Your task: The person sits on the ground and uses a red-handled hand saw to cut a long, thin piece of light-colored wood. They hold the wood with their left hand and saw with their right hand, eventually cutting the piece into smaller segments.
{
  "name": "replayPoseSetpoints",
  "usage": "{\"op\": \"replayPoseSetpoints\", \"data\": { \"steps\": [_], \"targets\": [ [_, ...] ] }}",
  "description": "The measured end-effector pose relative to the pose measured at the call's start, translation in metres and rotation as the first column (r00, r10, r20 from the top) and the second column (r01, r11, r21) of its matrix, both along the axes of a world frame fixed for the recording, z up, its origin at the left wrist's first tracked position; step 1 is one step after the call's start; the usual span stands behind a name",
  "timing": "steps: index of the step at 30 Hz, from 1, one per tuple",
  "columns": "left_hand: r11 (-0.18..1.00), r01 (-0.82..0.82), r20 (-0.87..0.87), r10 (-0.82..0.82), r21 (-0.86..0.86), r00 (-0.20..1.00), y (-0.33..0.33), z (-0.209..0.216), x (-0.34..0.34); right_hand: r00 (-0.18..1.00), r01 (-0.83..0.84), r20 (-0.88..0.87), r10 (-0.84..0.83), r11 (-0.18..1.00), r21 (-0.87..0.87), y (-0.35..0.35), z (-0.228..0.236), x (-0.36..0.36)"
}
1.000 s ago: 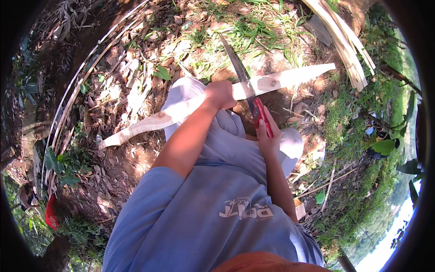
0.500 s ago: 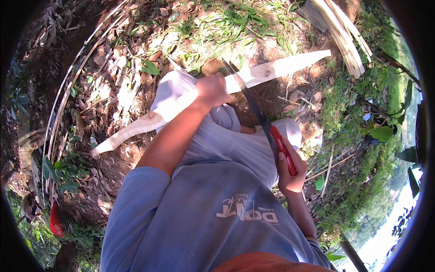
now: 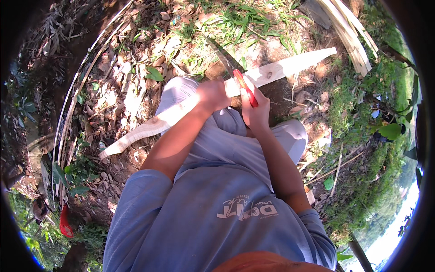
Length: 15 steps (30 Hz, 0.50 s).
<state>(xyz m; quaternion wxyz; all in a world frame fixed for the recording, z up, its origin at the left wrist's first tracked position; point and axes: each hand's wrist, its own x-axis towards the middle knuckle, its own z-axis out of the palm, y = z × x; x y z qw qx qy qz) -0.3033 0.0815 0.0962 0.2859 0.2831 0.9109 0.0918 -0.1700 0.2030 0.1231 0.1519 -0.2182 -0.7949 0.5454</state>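
Observation:
A long pale wooden plank (image 3: 290, 66), shaped with tapering ends, lies slantwise across my bent legs. My left hand (image 3: 213, 95) is closed around its middle. Just right of it, my right hand (image 3: 256, 109) grips a hand saw by its red handle (image 3: 245, 87). The saw's dark blade (image 3: 222, 55) reaches past the plank's far edge, pointing away and to the left. The handle sits over the plank, and the spot where blade and wood meet is partly hidden by my hands.
Long thin wooden strips (image 3: 346, 36) lie at the far right, and curved strips (image 3: 74, 86) run down the left side. A red object (image 3: 66, 222) stands at the lower left. Dry leaves and grass (image 3: 247, 20) cover the ground.
My right hand has pushed the saw forward and left, from near my right knee up to the plank. The left hand keeps its hold on the plank.

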Motion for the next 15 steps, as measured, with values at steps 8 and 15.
{"op": "replayPoseSetpoints", "data": {
  "steps": [8,15],
  "targets": [
    [1.000,0.009,0.001,-0.009,-0.023,1.000,0.002,-0.002,-0.003,0.996,-0.016,-0.088,0.012,0.998,-0.056,0.000,-0.044,-0.045],
    [0.999,0.028,0.081,-0.029,0.023,0.996,-0.001,0.016,-0.010,0.992,0.086,-0.075,-0.103,0.975,-0.207,0.001,-0.034,0.021]
  ]
}}
